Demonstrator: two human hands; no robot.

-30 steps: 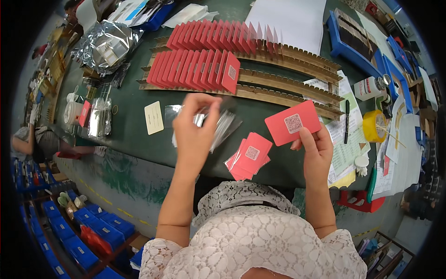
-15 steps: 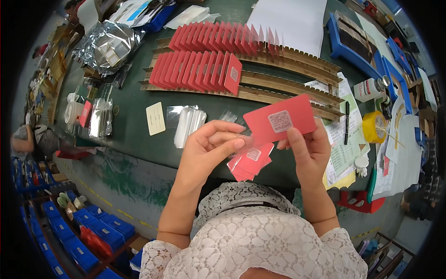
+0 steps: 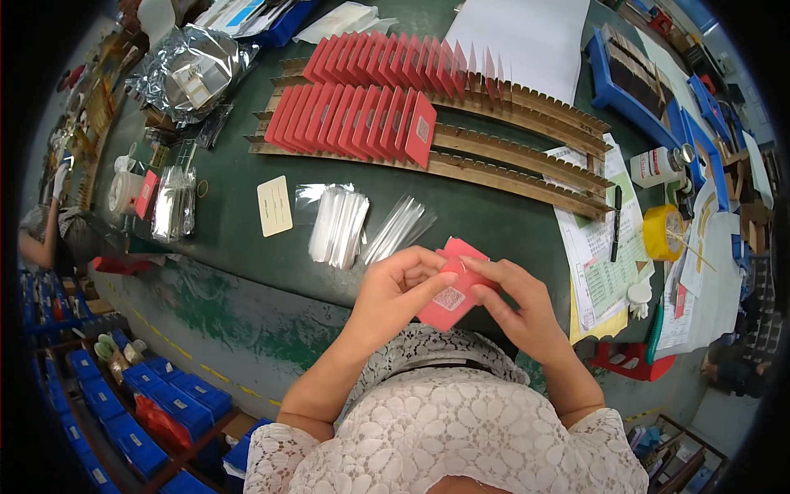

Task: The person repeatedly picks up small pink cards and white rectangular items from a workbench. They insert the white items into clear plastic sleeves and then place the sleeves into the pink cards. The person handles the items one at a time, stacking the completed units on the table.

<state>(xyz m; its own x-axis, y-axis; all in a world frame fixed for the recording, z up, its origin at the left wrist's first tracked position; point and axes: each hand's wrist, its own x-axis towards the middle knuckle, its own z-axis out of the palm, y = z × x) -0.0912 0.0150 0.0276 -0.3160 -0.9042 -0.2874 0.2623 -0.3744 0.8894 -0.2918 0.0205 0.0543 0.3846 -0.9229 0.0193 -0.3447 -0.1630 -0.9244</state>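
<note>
A red card (image 3: 439,315) with a pale square code is tilted between my two hands, close to the table's near edge. My left hand (image 3: 401,290) pinches its upper left side with thumb and fingers. My right hand (image 3: 524,308) has its fingertips closed on the upper right side. More red (image 3: 462,246) shows just beyond the fingers; whether it is the same card or another one I cannot tell. Beyond my left hand lie a bundle of clear plastic sleeves (image 3: 338,226) and a looser fan of clear sleeves (image 3: 398,230). A cream card (image 3: 274,206) lies to their left.
Notched wooden racks (image 3: 518,161) hold rows of upright red cards (image 3: 337,119). On the right are a black pen (image 3: 615,224) on printed sheets (image 3: 588,272), yellow tape (image 3: 663,233), a white bottle (image 3: 656,167) and a blue tray (image 3: 629,103). A silver plastic bag (image 3: 185,74) sits far left.
The red card in my right hand has come down and left, toward the near edge. My hands have drawn together around red card material. The loose fan of sleeves is now uncovered.
</note>
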